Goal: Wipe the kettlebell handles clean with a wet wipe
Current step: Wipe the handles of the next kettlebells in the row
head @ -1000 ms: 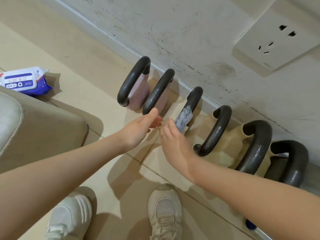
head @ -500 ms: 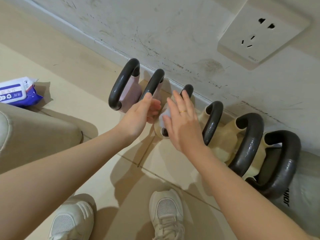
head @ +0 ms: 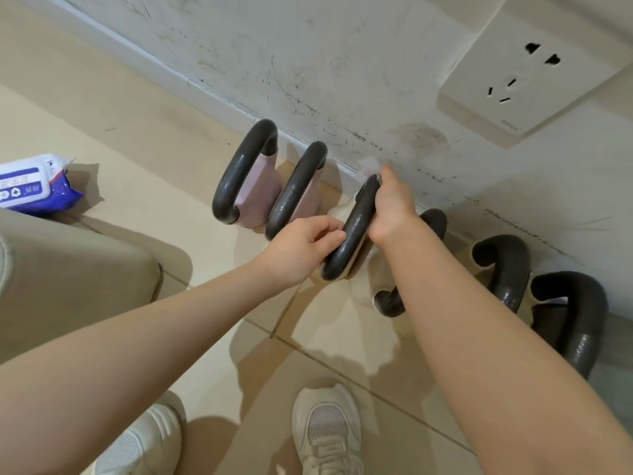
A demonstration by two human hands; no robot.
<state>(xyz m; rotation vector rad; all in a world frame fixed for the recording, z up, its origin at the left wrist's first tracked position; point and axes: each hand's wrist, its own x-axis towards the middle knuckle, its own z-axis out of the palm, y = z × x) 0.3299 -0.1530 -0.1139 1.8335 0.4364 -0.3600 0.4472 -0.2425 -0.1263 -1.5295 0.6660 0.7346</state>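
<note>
Along the foot of the scuffed white wall (head: 342,63) stands a row of kettlebells, and your hands meet at the third dark grey curved handle (head: 356,231) from the left, the one on the cream-bodied kettlebell (head: 359,262). Your right hand (head: 394,207) wraps the far side of that handle near its top, fingers curled round it; a scrap of pale wet wipe (head: 368,166) peeks out just above your knuckles, and most of it is hidden inside the grip. Your left hand (head: 301,245) holds the near side of the same handle lower down, fingertips curled against it.

Left of that handle, two pink-bodied kettlebells (head: 253,197) with dark grey handles stand side by side, the nearer one just beside your left fingers. Right of it, your right forearm crosses over the fourth dark handle (head: 431,221), hiding its middle, so only the two ends show. Further right are two thicker dark grey handles (head: 507,269), the last one cut partly by your arm. The bodies under those three are hard to make out.

Far left of the handle, a blue and white pack of wipes (head: 34,185) lies on the beige tiled floor (head: 137,114), beside a beige padded cushion edge (head: 68,269). Above and right of the handle, a white wall socket (head: 534,70) sits on the wall. Below it, two white mesh trainers (head: 325,430) stand on the tiles, partly cut off by the frame.
</note>
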